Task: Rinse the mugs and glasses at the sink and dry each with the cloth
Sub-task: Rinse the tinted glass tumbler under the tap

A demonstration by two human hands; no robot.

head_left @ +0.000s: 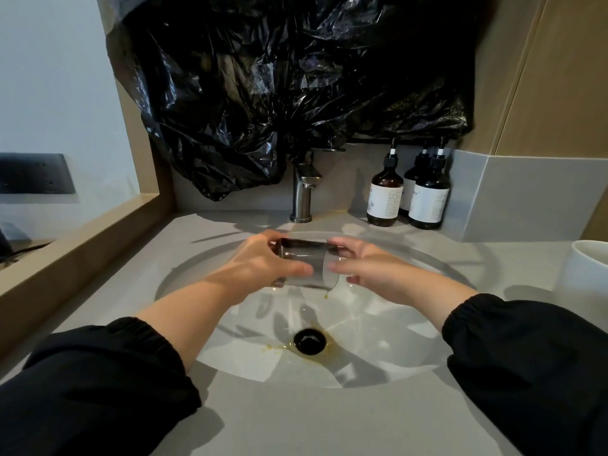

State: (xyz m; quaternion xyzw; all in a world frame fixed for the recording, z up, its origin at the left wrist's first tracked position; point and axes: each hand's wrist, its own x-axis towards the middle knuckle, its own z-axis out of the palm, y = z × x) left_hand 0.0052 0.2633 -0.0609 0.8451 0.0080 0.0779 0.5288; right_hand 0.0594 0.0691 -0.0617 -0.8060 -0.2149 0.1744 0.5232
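A smoky glass [304, 263] was held tipped over the sink [411, 324].
Dark-tinted and see-through, it lay sideways with a yellowish drop at its rim. The left hand [260, 261] clasped its body. The right hand [371, 268] sat at the open end, fingers by the rim; whether it gripped could not be told.

Quick count, approx. what's in view:
- glass [306, 263]: 1
- white mug [585, 274]: 1, cut off by the edge
- hands: 2, left hand [260, 261] + right hand [371, 268]
- black sleeves [98, 390]: 2
- brown pump bottles [385, 195]: 3, w/ one half hidden behind the others
- faucet [304, 192]: 1
- sink [411, 340]: 1, w/ 1 drain [309, 341]
- black plastic bag [279, 77]: 1
- dark wall plate [33, 174]: 1
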